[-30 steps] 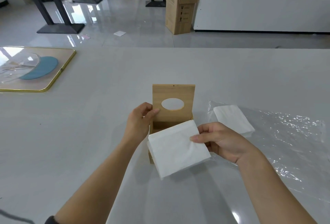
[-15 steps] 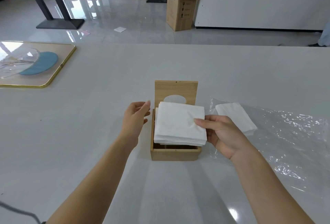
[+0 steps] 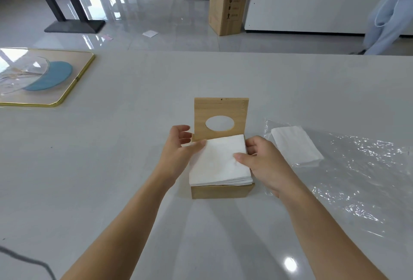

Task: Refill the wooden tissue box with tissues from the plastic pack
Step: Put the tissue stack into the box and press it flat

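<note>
A wooden tissue box (image 3: 221, 191) stands mid-table, its lid (image 3: 221, 110) with an oval hole raised upright at the back. A white tissue stack (image 3: 218, 163) lies on top of the box, its edges above the rim. My left hand (image 3: 176, 150) touches the stack's left far corner with the thumb, fingers spread. My right hand (image 3: 261, 159) rests its thumb on the stack's right side, fingers curled along that edge. To the right, the clear plastic pack (image 3: 357, 168) lies flat with a second tissue stack (image 3: 295, 145) inside.
A gold-rimmed tray (image 3: 73, 83) holding a glass bowl and a blue plate sits at the far left. A dark cable (image 3: 26, 259) crosses the near left corner. Beyond the table stand a cardboard box (image 3: 228, 2), dark table legs, a white counter and a person's legs (image 3: 388, 18).
The tissue stack went from tilted in front of the box to lying flat on its opening. My left hand left the lid and now touches the stack.
</note>
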A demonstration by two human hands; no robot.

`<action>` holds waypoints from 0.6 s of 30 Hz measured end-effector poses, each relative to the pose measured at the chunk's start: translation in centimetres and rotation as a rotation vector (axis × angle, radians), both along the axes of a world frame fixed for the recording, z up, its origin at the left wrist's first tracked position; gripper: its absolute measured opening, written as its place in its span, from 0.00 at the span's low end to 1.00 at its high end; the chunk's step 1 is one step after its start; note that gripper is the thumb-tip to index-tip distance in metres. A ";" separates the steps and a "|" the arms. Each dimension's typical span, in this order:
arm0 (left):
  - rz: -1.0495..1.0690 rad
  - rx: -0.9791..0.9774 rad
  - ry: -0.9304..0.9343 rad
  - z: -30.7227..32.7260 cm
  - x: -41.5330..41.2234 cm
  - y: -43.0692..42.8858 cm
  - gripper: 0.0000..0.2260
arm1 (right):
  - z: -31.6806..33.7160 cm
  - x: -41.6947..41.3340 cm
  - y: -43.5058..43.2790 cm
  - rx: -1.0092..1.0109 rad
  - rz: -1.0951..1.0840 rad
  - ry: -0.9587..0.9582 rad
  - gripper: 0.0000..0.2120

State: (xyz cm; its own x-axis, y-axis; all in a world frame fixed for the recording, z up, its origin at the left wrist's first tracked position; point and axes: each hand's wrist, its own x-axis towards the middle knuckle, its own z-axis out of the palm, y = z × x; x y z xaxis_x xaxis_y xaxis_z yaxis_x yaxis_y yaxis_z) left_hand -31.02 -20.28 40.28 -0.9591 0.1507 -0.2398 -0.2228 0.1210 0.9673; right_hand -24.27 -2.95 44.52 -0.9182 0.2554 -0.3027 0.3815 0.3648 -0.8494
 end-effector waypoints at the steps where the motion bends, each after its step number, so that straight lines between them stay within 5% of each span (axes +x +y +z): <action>1: -0.007 -0.003 -0.001 -0.1 0.1 0.0 0.28 | 0.0 0.0 -0.1 0.033 0.006 0.007 0.08; 10: -0.236 0.057 0.000 -0.1 1.1 -0.5 0.45 | -1.4 -0.1 -0.4 -0.145 -0.251 0.068 0.14; 13: -0.288 0.055 0.007 -0.2 1.2 -0.7 0.44 | -1.8 0.0 -1.0 -0.036 -0.247 0.086 0.14; 18: -0.251 0.035 0.055 0.0 1.5 -0.2 0.39 | -1.1 0.0 -1.5 0.455 0.001 0.039 0.11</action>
State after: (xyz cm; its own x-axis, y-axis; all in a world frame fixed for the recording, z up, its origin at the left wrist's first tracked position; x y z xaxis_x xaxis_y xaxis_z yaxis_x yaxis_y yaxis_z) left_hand -29.53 -20.49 40.26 -0.9018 0.3935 -0.1789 -0.1372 0.1319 0.9817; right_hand -24.28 -4.45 43.38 -0.9270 0.3537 -0.1248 0.3518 0.7045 -0.6164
